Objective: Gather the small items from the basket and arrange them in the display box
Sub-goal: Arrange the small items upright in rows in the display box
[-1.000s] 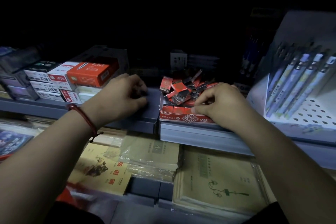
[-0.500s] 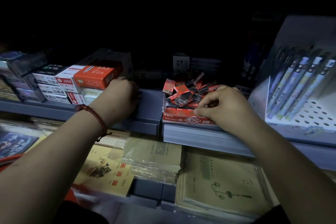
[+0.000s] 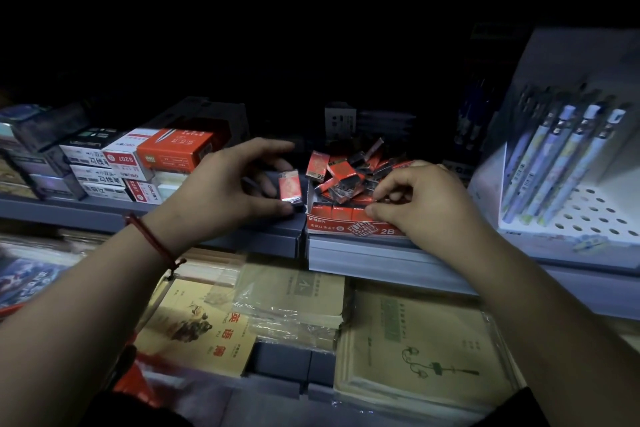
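Observation:
A red display box (image 3: 349,226) marked 2B stands on the grey shelf and holds several red-and-black wrapped erasers (image 3: 343,174) in a loose heap. My left hand (image 3: 225,191) is just left of the box and holds one wrapped eraser (image 3: 290,186) upright between thumb and fingers, index finger stretched out above it. My right hand (image 3: 420,199) rests on the box's front right corner, its fingertips pinching at the erasers in the front row. No basket shows in the view.
Stacked staple and pen boxes (image 3: 145,159) fill the shelf at left. A white perforated stand with blue pens (image 3: 561,163) is at right. Notebooks in plastic wrap (image 3: 422,350) lie on the lower shelf. The shelf's back is dark.
My left hand has uncurled and moved right toward the box, and a wrapped eraser now shows in its fingers. My right hand stays at the box's front row.

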Demonstrator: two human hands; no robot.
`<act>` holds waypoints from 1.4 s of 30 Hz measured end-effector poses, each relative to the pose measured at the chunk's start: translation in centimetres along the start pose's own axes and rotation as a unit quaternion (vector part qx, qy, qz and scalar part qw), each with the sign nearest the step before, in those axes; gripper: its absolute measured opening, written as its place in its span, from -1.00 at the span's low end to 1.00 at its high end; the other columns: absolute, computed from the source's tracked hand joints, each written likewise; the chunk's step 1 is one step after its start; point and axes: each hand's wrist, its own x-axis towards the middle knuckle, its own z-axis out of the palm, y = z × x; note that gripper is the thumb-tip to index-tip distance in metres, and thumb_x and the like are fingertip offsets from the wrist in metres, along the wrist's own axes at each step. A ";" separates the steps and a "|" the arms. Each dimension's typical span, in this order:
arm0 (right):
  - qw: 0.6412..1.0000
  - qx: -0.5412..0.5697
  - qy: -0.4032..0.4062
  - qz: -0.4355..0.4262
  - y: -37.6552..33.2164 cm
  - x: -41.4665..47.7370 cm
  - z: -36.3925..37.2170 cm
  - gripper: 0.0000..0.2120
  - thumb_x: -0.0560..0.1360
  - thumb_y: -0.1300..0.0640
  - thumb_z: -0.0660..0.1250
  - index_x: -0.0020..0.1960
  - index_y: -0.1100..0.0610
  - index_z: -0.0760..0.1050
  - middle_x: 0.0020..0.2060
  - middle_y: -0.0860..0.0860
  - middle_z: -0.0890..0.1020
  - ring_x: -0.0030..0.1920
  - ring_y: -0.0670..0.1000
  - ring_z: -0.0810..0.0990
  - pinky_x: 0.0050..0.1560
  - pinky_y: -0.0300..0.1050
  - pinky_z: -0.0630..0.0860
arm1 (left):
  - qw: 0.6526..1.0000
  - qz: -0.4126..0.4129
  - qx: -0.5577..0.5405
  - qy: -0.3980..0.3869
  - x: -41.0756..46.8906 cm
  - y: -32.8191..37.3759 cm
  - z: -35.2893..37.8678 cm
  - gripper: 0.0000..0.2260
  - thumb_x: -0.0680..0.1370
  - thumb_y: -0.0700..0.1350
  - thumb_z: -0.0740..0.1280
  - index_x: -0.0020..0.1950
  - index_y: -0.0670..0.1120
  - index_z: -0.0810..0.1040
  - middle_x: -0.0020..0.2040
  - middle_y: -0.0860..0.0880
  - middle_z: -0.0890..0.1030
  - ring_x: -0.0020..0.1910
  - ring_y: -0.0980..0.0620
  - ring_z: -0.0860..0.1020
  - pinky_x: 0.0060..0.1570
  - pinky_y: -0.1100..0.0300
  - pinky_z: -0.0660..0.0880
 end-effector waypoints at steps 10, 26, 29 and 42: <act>0.997 0.053 0.033 -0.048 -0.2 -0.2 0.2 -0.94 0.46 0.11 0.52 -0.14 -0.02 0.66 -0.21 -0.05 0.57 -0.19 -0.12 0.55 -0.16 -0.36 0.45 | 0.998 0.067 0.005 0.020 0.2 1.5 0.4 -0.38 0.37 -0.13 0.60 0.39 0.08 0.51 0.09 0.12 0.52 -0.10 0.12 0.64 0.02 0.35 0.58; 0.947 0.317 0.043 -0.016 -1.5 0.1 -1.0 -0.77 0.49 0.21 0.48 0.12 0.08 0.57 -0.14 0.05 0.73 -0.09 0.14 0.71 -0.04 0.12 0.65 | 0.990 0.129 0.025 0.041 0.8 4.2 4.2 -0.79 0.43 0.00 0.56 0.02 -0.02 0.73 -0.12 0.08 0.67 -0.17 0.14 0.63 -0.16 0.45 0.47; 0.951 0.301 0.065 -0.011 -0.8 0.2 -2.0 -0.82 0.48 0.20 0.49 0.06 0.11 0.60 -0.15 0.05 0.73 -0.11 -0.02 0.72 -0.06 -0.15 0.64 | 0.986 0.152 0.061 0.014 0.9 4.2 4.5 -0.90 0.49 -0.03 0.52 -0.03 0.00 0.74 -0.13 0.13 0.66 -0.13 0.23 0.59 -0.13 0.50 0.38; 0.993 0.109 0.033 -0.016 1.1 0.4 -2.0 -0.89 0.39 0.11 0.59 -0.24 0.01 0.66 -0.35 -0.06 0.69 -0.32 -0.11 0.65 -0.19 -0.10 0.61 | 0.967 0.176 0.134 -0.122 1.2 4.0 5.5 -0.53 0.44 0.35 0.26 0.12 0.08 0.68 0.02 0.15 0.62 0.01 0.17 0.58 -0.01 0.04 0.58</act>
